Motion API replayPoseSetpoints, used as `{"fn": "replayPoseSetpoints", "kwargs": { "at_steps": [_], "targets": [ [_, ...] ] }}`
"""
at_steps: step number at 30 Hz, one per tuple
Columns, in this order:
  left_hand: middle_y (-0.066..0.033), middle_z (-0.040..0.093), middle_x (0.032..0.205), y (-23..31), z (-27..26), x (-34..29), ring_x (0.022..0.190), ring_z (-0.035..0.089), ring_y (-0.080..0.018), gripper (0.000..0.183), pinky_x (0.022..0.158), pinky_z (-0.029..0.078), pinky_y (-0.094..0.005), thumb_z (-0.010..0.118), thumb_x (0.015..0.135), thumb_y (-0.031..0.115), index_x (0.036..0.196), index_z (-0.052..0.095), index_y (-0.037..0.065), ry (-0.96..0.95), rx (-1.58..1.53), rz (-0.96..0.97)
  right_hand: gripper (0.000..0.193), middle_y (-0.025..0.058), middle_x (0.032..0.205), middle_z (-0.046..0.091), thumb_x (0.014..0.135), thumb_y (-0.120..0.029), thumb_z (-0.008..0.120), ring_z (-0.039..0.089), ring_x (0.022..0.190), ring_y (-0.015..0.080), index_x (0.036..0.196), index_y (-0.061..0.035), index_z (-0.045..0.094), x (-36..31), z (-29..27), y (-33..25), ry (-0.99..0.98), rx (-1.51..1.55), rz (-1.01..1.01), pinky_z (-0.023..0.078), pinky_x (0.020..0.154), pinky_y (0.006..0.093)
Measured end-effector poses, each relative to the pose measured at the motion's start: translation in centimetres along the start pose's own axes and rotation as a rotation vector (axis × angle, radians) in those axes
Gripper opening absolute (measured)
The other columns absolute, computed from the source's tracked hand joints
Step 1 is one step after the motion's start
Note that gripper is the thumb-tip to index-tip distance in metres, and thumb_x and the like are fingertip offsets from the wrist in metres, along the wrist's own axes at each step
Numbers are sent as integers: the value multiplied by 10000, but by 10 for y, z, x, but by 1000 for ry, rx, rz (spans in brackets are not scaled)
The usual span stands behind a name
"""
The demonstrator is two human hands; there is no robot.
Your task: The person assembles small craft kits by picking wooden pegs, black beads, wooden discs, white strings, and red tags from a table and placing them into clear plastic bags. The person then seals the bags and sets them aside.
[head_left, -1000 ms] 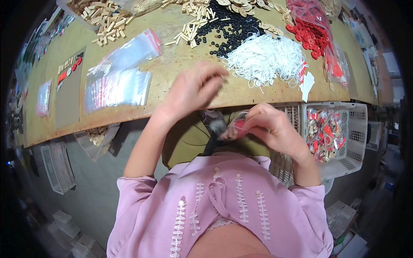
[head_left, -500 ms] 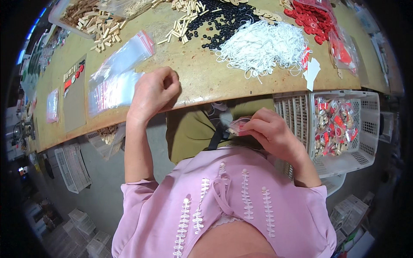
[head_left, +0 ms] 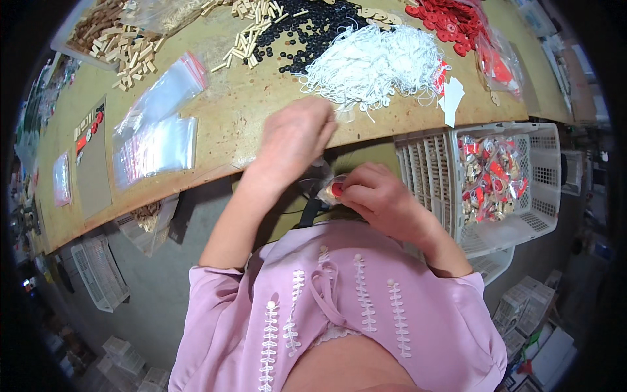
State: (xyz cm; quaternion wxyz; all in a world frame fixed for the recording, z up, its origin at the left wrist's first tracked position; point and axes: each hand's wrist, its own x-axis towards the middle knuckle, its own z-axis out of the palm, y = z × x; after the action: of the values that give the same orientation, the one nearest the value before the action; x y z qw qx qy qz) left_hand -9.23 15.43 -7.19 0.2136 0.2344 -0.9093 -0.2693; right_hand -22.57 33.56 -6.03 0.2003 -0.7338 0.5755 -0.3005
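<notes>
Item: small clear bag (head_left: 330, 189) with a red piece inside, held just below the table edge (head_left: 215, 171), above the lap. We note the right hand (head_left: 379, 199) pinched shut on it. The left hand (head_left: 294, 140) hovers over the edge, just beside the white string pile (head_left: 372, 62), fingers curled; whether they grip anything, we cannot tell. Also present: black beads (head_left: 307, 32), wooden pegs (head_left: 124, 46), empty clear bags (head_left: 157, 134), white basket (head_left: 542, 215) of filled packets at right.
</notes>
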Motion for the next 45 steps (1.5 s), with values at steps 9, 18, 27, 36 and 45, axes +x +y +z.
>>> {"fn": "replayPoseSetpoints", "kwargs": {
  "at_steps": [9, 18, 27, 36, 45],
  "targets": [
    [-124, 659, 847, -13, -36, -10, 805, 660, -325, 88, 707, 528, -427, 705, 886, 134, 920, 653, 70, 187, -96, -114, 46, 73, 965, 656, 855, -70, 687, 635, 958, 295, 891, -67, 659, 6, 12, 1, -9, -10, 8, 495, 875, 417],
    [-146, 652, 881, -28, -35, -31, 882, 651, -363, 101, 772, 525, -452, 692, 904, 152, 885, 644, 65, -15, -21, -97, 109, 85, 972, 661, 825, -26, 754, 642, 944, 312, 895, -53, 674, 9, 5, -4, -40, -18, 35, 506, 841, 416],
    [-111, 660, 904, -39, -78, -56, 772, 671, -307, 149, 712, 529, -399, 724, 893, 124, 1026, 692, 65, 48, -236, -248, 47, 82, 908, 637, 861, -53, 648, 624, 929, 303, 905, -57, 665, 23, 8, -13, -100, -12, 43, 492, 859, 417],
    [-102, 670, 843, -42, -69, -56, 727, 655, -243, 125, 665, 525, -354, 662, 970, 163, 989, 633, 43, -60, -336, -347, 85, 92, 954, 636, 861, -59, 666, 623, 908, 317, 945, -66, 679, 33, 5, -23, -26, -69, 19, 502, 833, 415],
    [-46, 719, 986, 12, -59, -81, 847, 668, -104, 136, 754, 551, -253, 715, 928, -26, 1044, 665, 23, 218, -1162, -205, 190, 122, 1093, 667, 839, 14, 715, 649, 980, 331, 1021, -40, 700, 63, 17, -26, 149, 95, -123, 525, 830, 397]
  ]
}}
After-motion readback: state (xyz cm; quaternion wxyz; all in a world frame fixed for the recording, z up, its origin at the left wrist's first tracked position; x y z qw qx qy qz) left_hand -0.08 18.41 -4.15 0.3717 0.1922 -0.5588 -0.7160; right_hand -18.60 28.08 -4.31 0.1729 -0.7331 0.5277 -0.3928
